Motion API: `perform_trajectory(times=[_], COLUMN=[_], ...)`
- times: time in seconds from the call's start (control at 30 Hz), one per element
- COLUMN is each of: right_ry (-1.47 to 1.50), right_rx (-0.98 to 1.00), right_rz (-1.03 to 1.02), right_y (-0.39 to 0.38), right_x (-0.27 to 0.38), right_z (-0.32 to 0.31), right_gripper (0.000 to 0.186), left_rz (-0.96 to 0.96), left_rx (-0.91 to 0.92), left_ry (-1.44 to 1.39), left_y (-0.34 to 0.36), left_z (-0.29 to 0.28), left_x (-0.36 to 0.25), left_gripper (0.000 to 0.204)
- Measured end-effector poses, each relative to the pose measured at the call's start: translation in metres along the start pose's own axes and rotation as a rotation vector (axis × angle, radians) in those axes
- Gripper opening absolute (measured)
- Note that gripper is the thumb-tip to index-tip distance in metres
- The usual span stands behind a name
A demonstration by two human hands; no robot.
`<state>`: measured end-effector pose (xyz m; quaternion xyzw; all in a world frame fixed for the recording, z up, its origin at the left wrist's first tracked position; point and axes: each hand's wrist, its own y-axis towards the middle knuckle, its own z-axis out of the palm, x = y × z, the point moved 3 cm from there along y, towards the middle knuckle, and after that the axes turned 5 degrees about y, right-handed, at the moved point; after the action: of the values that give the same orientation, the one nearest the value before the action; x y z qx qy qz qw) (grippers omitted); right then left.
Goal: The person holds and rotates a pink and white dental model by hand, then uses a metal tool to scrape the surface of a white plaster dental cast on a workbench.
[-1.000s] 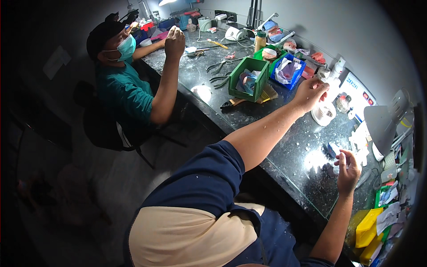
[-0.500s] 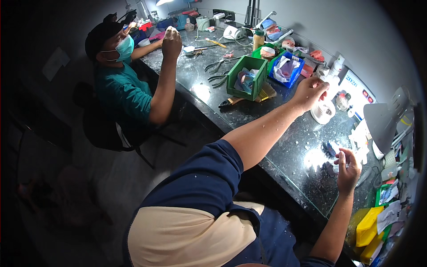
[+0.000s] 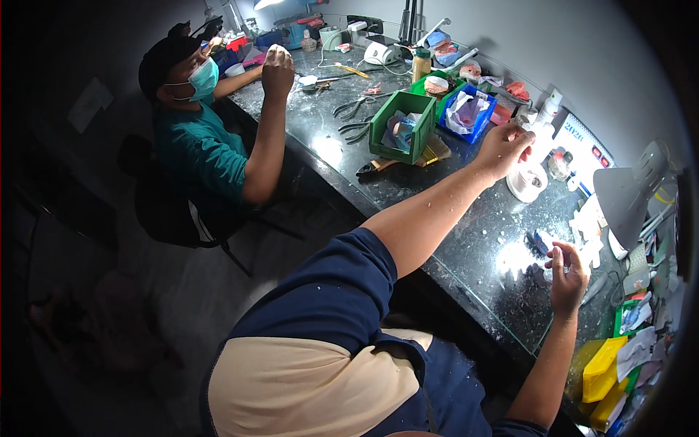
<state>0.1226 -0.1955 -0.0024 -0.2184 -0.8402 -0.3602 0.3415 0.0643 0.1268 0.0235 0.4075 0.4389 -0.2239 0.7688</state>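
Note:
My left hand is stretched over the bench with its fingers pinched together. Bright glare hides what is between them. Just below it stands a white roll, and a pale bottle is beyond it. My right hand hovers over the near right of the bench, fingers curled in. A small dark blue piece shows at its fingertips; its kind is too small to tell. A bright patch of lamp light lies beside that hand.
A green bin and a blue bin hold small parts, with pliers to their left. A desk lamp and yellow bins stand at right. A masked co-worker sits at left, one hand raised.

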Motion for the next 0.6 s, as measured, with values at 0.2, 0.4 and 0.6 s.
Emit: perform_trajectory(times=[0.2, 0.4, 0.6], right_ry=[0.01, 0.013, -0.004], right_rx=[0.012, 0.028, -0.002], right_rz=[0.004, -0.008, 0.0], right_y=[0.0003, -0.0008, -0.001], right_x=[0.0026, -0.0002, -0.0017], right_z=[0.0015, 0.0019, 0.0004], right_gripper=[0.016, 0.018, 0.018], left_rz=[0.005, -0.011, -0.003], left_rx=[0.0, -0.011, -0.001], left_ry=[0.002, 0.005, 0.007], left_y=[-0.0006, -0.0009, -0.0004], left_z=[-0.001, -0.001, -0.0014], left_x=[0.0004, -0.0007, -0.0009], left_gripper=[0.023, 0.023, 0.024])
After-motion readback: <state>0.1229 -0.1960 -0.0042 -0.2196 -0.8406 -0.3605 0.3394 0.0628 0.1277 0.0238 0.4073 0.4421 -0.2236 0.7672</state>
